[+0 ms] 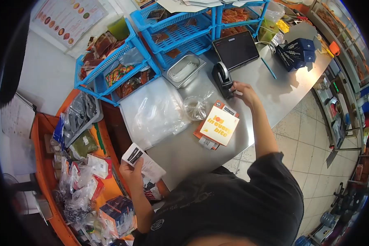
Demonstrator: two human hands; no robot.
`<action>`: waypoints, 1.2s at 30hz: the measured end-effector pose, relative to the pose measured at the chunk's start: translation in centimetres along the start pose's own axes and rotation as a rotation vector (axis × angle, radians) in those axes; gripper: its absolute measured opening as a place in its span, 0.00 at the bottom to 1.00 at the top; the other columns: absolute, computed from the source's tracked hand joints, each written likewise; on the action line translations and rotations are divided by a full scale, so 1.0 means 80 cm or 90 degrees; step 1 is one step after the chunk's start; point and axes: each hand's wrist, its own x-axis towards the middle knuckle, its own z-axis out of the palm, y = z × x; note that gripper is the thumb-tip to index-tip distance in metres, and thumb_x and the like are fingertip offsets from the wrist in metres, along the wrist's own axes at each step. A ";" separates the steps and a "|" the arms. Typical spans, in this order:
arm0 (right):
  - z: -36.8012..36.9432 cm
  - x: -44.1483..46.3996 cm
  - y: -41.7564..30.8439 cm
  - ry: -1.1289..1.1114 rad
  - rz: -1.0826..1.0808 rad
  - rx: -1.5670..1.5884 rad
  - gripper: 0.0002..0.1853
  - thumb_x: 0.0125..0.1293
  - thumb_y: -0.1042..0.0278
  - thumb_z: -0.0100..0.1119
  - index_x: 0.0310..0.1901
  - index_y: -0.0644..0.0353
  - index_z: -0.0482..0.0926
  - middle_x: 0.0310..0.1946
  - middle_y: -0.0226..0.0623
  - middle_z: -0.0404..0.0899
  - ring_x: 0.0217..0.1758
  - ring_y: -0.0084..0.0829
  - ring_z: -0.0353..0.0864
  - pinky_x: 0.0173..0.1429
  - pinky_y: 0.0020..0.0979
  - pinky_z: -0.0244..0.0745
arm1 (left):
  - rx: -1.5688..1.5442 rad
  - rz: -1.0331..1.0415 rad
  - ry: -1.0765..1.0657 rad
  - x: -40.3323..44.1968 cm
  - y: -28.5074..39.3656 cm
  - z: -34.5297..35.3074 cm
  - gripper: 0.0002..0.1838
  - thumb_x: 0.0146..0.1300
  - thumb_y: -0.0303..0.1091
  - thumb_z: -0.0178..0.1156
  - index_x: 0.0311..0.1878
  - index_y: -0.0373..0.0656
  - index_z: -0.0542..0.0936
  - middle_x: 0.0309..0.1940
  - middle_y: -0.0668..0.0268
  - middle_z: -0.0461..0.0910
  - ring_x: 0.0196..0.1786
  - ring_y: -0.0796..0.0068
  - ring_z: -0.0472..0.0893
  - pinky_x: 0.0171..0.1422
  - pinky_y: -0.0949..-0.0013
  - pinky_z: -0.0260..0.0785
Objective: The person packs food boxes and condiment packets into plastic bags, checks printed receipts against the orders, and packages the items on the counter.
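Note:
My left hand (132, 170) grips a printed paper slip (145, 164) with a black block at its top, held over the near left edge of the steel counter. My right hand (246, 93) is closed at the front end of a black tape dispenser (222, 78), fingertips pressed against it. Whether they also pinch the tape's end is too small to see. Just below lies a cream box (219, 126) with yellow lettering, on top of an orange packet (198, 130). A roll of clear tape (195, 108) rests to the left of the box.
Clear plastic bags (151, 110) cover the counter's left part, beside a steel pan (185, 70). Behind stand blue baskets (174, 35), a tablet (236, 50) and dark blue boxes (296, 54). An orange bin (106, 164) at left holds plastic packets.

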 end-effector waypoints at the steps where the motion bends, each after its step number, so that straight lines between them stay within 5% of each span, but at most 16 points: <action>1: -0.004 -0.008 0.020 0.000 -0.080 -0.016 0.10 0.60 0.64 0.59 0.32 0.62 0.83 0.47 0.40 0.79 0.39 0.27 0.78 0.40 0.28 0.70 | 0.010 -0.007 0.012 0.000 0.001 0.008 0.11 0.54 0.19 0.60 0.41 0.35 0.77 0.35 0.66 0.80 0.38 0.81 0.78 0.45 0.77 0.68; 6: 0.002 -0.025 0.040 0.123 -0.321 -0.410 0.07 0.55 0.72 0.61 0.32 0.65 0.83 0.48 0.50 0.78 0.42 0.32 0.81 0.43 0.29 0.73 | -0.116 0.052 -0.003 0.013 -0.009 0.043 0.07 0.57 0.20 0.58 0.39 0.36 0.76 0.34 0.69 0.78 0.36 0.84 0.75 0.44 0.79 0.66; 9: -0.006 -0.031 0.032 0.162 -0.216 -0.437 0.06 0.54 0.71 0.61 0.30 0.66 0.84 0.43 0.49 0.81 0.40 0.30 0.82 0.42 0.28 0.73 | -0.097 0.028 -0.039 0.017 -0.008 0.056 0.07 0.59 0.21 0.57 0.41 0.35 0.76 0.34 0.69 0.78 0.37 0.84 0.75 0.44 0.78 0.66; 10: -0.007 -0.029 0.028 0.173 -0.238 -0.349 0.11 0.55 0.71 0.61 0.39 0.65 0.82 0.38 0.44 0.82 0.36 0.30 0.81 0.42 0.28 0.73 | -0.088 0.037 -0.036 0.018 -0.008 0.060 0.07 0.59 0.21 0.58 0.42 0.35 0.76 0.34 0.70 0.78 0.37 0.84 0.75 0.44 0.78 0.66; 13: 0.018 -0.023 -0.012 0.192 -0.250 -0.141 0.29 0.56 0.70 0.62 0.60 0.63 0.67 0.33 0.40 0.83 0.34 0.31 0.80 0.42 0.29 0.72 | -0.058 0.041 -0.061 0.019 -0.002 0.068 0.07 0.59 0.22 0.59 0.41 0.35 0.76 0.34 0.70 0.78 0.37 0.84 0.75 0.43 0.79 0.66; 16: 0.033 0.022 -0.001 0.131 -0.075 -0.095 0.45 0.56 0.72 0.61 0.70 0.59 0.42 0.30 0.38 0.81 0.32 0.30 0.79 0.42 0.29 0.72 | -0.049 0.065 -0.107 0.019 -0.009 0.074 0.07 0.59 0.23 0.59 0.41 0.34 0.76 0.34 0.70 0.78 0.37 0.84 0.75 0.43 0.79 0.66; 19: 0.027 0.008 -0.016 0.102 -0.111 -0.039 0.49 0.56 0.76 0.60 0.71 0.58 0.35 0.26 0.36 0.79 0.31 0.30 0.79 0.43 0.29 0.71 | -0.058 0.071 -0.112 0.015 -0.008 0.075 0.07 0.59 0.22 0.59 0.40 0.34 0.76 0.34 0.69 0.78 0.37 0.84 0.75 0.43 0.79 0.65; 22: 0.024 -0.031 -0.006 0.113 -0.130 -0.089 0.49 0.53 0.79 0.60 0.71 0.57 0.38 0.24 0.35 0.77 0.30 0.30 0.78 0.45 0.30 0.70 | -0.048 0.067 -0.072 0.017 -0.013 0.072 0.07 0.59 0.22 0.59 0.40 0.34 0.76 0.34 0.69 0.78 0.37 0.84 0.75 0.44 0.79 0.66; 25: 0.029 -0.039 0.017 0.177 -0.350 -0.382 0.48 0.53 0.82 0.59 0.71 0.57 0.40 0.24 0.35 0.78 0.29 0.28 0.78 0.47 0.31 0.71 | -0.057 0.052 -0.059 0.018 -0.003 0.084 0.07 0.58 0.22 0.59 0.40 0.34 0.76 0.34 0.69 0.78 0.38 0.84 0.75 0.44 0.78 0.66; 29: 0.020 -0.034 0.029 0.189 -0.447 -0.460 0.45 0.51 0.84 0.58 0.70 0.53 0.48 0.23 0.38 0.79 0.28 0.34 0.79 0.39 0.32 0.72 | -0.244 -0.008 -0.045 0.028 0.006 0.093 0.07 0.58 0.21 0.58 0.40 0.37 0.77 0.35 0.69 0.79 0.38 0.83 0.76 0.44 0.78 0.67; 31: 0.019 -0.046 0.023 0.158 -0.376 -0.534 0.46 0.50 0.84 0.59 0.70 0.48 0.51 0.22 0.40 0.78 0.26 0.33 0.79 0.35 0.35 0.70 | -0.272 0.000 -0.072 0.032 0.001 0.091 0.07 0.58 0.22 0.58 0.40 0.38 0.77 0.33 0.70 0.79 0.35 0.84 0.76 0.40 0.78 0.68; 32: 0.024 -0.050 0.013 0.192 -0.285 -0.618 0.44 0.51 0.83 0.59 0.70 0.53 0.50 0.23 0.39 0.79 0.26 0.32 0.79 0.36 0.33 0.73 | -0.288 0.005 -0.079 0.030 0.007 0.090 0.07 0.58 0.22 0.58 0.40 0.37 0.77 0.32 0.69 0.80 0.34 0.85 0.77 0.39 0.78 0.69; 34: 0.044 -0.065 -0.017 0.250 -0.305 -0.496 0.42 0.52 0.82 0.60 0.68 0.61 0.51 0.29 0.39 0.82 0.33 0.29 0.81 0.46 0.31 0.73 | -0.288 0.048 -0.069 0.028 0.006 0.086 0.07 0.59 0.21 0.56 0.42 0.36 0.76 0.33 0.68 0.79 0.35 0.85 0.77 0.39 0.78 0.70; 36: 0.115 -0.105 -0.071 0.044 -0.352 -0.190 0.43 0.51 0.81 0.62 0.67 0.63 0.50 0.31 0.37 0.82 0.45 0.34 0.77 0.55 0.33 0.68 | -0.290 0.076 -0.064 0.021 0.006 0.082 0.08 0.60 0.21 0.56 0.43 0.35 0.76 0.33 0.68 0.79 0.35 0.85 0.77 0.39 0.78 0.70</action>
